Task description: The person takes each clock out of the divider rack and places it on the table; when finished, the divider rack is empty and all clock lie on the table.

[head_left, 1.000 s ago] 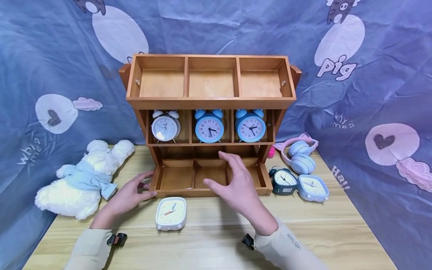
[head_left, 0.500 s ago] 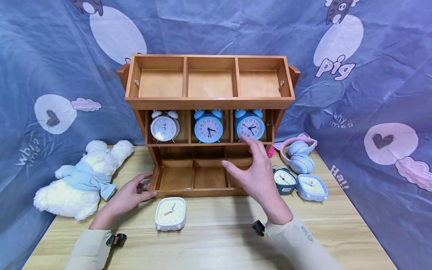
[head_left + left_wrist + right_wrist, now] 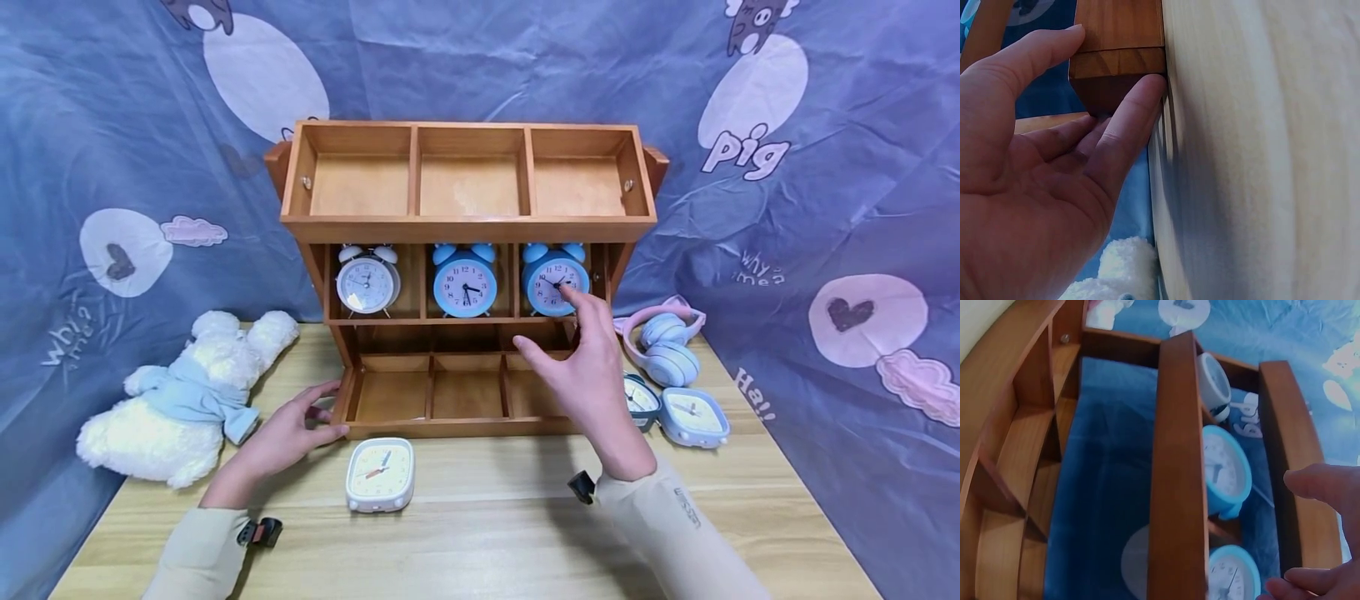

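Note:
My left hand touches the left end of the lowest tier of a brown wooden three-tier rack; in the left wrist view, its fingertips rest against the corner of that tier. Fingers spread and holding nothing, my right hand is raised before the rack's right side. Its index fingertip overlaps the face of the right blue alarm clock; contact cannot be told. Another blue alarm clock and a white twin-bell clock stand in the same middle tier. A white square clock lies in front of the rack.
Right of the rack lie a dark green clock, partly hidden by my right hand, a light blue square clock and cat-ear headphones. A white plush toy lies left on the wooden table. Blue printed cloth hangs behind.
My right hand has moved right and slightly up, from before the lowest tier's middle to before the right blue clock, now covering part of the green clock. The left hand stays put.

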`<move>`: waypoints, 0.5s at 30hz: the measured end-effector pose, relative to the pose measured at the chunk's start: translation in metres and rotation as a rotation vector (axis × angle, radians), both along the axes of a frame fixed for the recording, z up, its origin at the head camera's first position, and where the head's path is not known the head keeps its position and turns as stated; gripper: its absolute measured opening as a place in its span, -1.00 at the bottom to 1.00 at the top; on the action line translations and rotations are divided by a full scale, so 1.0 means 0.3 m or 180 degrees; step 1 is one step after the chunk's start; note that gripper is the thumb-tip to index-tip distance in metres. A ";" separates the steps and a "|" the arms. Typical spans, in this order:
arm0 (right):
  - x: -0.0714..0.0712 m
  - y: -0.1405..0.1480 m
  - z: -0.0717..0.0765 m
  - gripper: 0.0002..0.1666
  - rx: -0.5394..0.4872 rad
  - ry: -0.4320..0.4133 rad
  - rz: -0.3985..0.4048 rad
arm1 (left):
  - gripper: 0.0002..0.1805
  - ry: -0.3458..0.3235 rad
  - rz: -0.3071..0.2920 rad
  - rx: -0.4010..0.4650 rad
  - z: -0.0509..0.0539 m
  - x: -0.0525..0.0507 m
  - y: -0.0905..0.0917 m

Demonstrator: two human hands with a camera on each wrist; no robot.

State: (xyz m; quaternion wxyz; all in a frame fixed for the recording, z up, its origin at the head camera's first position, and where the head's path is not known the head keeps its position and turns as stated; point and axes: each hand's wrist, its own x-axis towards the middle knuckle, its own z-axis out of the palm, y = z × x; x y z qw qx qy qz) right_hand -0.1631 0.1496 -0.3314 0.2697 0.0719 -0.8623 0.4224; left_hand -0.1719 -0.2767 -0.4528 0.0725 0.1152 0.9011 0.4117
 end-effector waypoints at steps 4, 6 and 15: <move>-0.022 0.014 -0.005 0.04 -0.0017 0.0117 -0.0105 | -0.08 -0.0005 -0.0006 0.0003 0.001 -0.001 0.001; -0.032 0.019 -0.008 0.04 0.0019 0.0229 -0.0149 | -0.07 -0.0022 -0.0006 0.0022 0.002 0.000 0.001; -0.096 0.041 -0.034 0.04 0.0243 0.0787 -0.0348 | -0.07 -0.0061 0.0004 0.0029 0.004 0.002 0.001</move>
